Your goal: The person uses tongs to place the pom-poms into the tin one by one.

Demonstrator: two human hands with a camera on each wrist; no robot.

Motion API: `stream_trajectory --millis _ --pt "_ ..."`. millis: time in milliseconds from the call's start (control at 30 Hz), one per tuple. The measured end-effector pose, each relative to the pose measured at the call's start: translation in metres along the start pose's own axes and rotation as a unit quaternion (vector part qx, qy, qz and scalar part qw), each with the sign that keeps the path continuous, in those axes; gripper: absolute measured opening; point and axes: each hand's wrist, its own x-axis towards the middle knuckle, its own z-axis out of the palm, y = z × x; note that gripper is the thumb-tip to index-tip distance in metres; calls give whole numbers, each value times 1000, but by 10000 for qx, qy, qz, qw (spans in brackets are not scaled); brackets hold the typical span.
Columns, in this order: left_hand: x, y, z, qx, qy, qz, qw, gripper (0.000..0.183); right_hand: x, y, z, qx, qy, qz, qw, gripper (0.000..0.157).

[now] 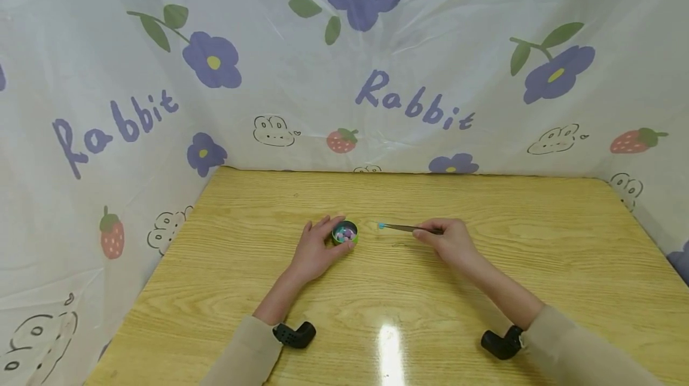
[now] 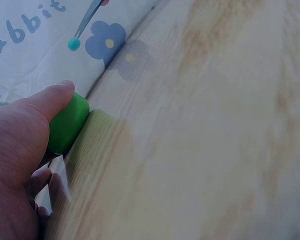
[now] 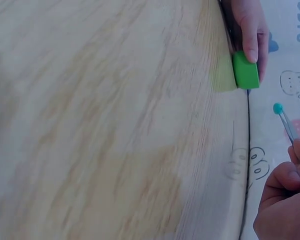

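My left hand [image 1: 314,254] grips a small round green container [image 1: 345,234] on the table, thumb on the near side and fingers around the far side. Inside lie several small purple, pink and teal pieces. In the left wrist view the thumb presses the green wall of the container [image 2: 70,125]. My right hand [image 1: 449,241] pinches a pair of metal tweezers [image 1: 401,228], pointed left toward the container. Between the tweezer tips is a small teal bead [image 3: 278,108], held in the air a short way right of the container.
The wood-grain table [image 1: 409,302] stretches around both hands. A printed white curtain [image 1: 301,75] with flowers and rabbits stands behind the table and along its sides. Black devices [image 1: 295,335] are strapped at both wrists.
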Motion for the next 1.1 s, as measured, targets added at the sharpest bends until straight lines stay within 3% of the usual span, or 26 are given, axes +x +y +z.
stream_trajectory --millis 367,733,1100 --pt "0 -2 0 10 -11 54 10000 65 11 -6 28 242 -120 -143 9995 21" --pt "1 -1 -1 14 -111 -102 9999 67 18 -9 52 218 -84 -207 9995 15" --pt "0 1 -1 -19 -65 -114 9999 66 21 -12 62 201 -188 -338 9991 14"
